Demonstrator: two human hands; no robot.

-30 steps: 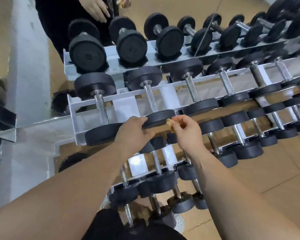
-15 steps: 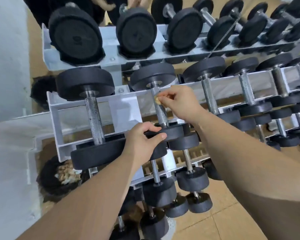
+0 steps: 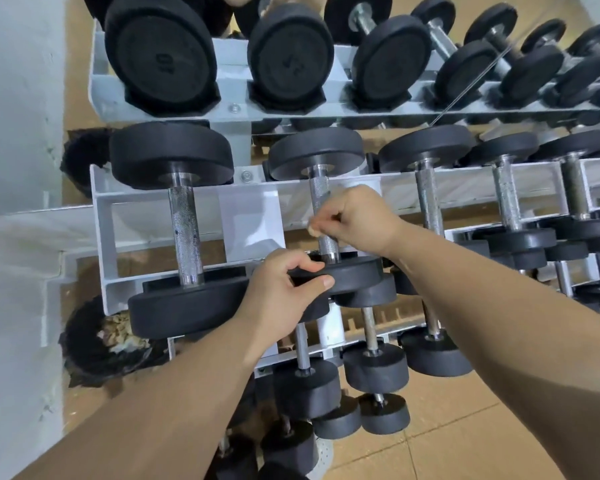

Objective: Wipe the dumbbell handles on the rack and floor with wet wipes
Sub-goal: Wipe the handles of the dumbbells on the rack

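- A pale grey-white wall point(image 3: 18, 133) fills the left side, its paint scuffed.
- A narrow ledge point(image 3: 21, 233) runs across it.
- The floor point(image 3: 447, 427) is tan, laid in large squares with thin dark seams.
- Dark ragged patches point(image 3: 84, 344) with pale crumbs lie at the wall's foot.

Top-left dumbbell end point(image 3: 160, 60): embossed number, "0" legible, other digit unclear
Next dumbbell end point(image 3: 290, 64): embossed marking, too blurred to read
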